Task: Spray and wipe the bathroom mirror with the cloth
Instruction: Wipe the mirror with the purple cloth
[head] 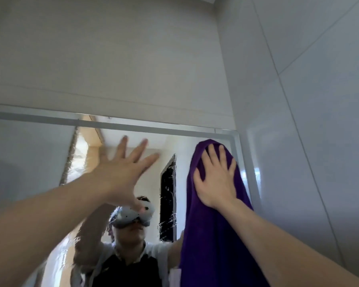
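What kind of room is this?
Probably a bathroom. A big wall mirror, wet with streaks, hangs between pale glossy wall tiles. The right hand presses a purple cloth flat on the glass.

This is a home bathroom. Large glossy white wall tiles [319, 100] fill the right side, meeting a wide wall-mounted mirror with a pale frosted border [133, 126], its glass streaked wet.
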Demonstrator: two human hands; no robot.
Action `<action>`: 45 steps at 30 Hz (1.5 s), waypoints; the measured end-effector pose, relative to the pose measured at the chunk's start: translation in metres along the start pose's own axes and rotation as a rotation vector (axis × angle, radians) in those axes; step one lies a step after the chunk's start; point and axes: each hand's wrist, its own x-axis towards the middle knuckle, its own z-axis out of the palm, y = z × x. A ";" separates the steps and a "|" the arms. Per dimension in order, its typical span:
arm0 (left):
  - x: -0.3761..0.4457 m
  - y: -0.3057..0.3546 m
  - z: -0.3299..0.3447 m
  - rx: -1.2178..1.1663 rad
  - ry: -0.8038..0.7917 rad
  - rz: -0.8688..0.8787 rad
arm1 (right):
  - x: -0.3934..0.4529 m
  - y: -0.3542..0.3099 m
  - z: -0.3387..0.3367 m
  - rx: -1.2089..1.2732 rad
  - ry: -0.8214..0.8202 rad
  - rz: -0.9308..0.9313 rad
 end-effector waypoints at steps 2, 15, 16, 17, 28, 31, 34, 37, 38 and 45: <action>-0.009 -0.024 -0.005 -0.014 -0.012 -0.090 | 0.003 0.014 0.000 -0.011 0.015 0.067; -0.010 -0.046 0.002 -0.047 -0.017 -0.148 | 0.038 -0.079 0.007 -0.016 -0.010 -0.121; -0.011 -0.046 0.001 -0.049 -0.024 -0.150 | 0.028 -0.081 0.009 -0.040 -0.028 -0.202; -0.011 -0.046 0.001 -0.051 -0.029 -0.153 | 0.015 -0.079 0.010 -0.062 -0.047 -0.301; -0.011 -0.044 0.000 -0.090 -0.065 -0.139 | 0.032 -0.016 0.000 -0.051 0.015 -0.054; -0.012 -0.044 -0.001 -0.076 -0.078 -0.133 | 0.057 -0.059 0.006 -0.026 0.010 -0.004; -0.011 -0.045 -0.001 -0.060 -0.090 -0.131 | 0.045 -0.092 0.012 -0.065 -0.006 -0.151; -0.010 -0.044 -0.003 -0.041 -0.099 -0.130 | 0.004 -0.104 0.018 -0.092 -0.050 -0.321; -0.010 -0.044 -0.004 -0.030 -0.102 -0.127 | -0.011 -0.102 0.019 -0.095 -0.069 -0.363; -0.031 -0.093 -0.006 0.081 -0.068 -0.057 | -0.019 -0.062 0.012 -0.114 -0.098 -0.226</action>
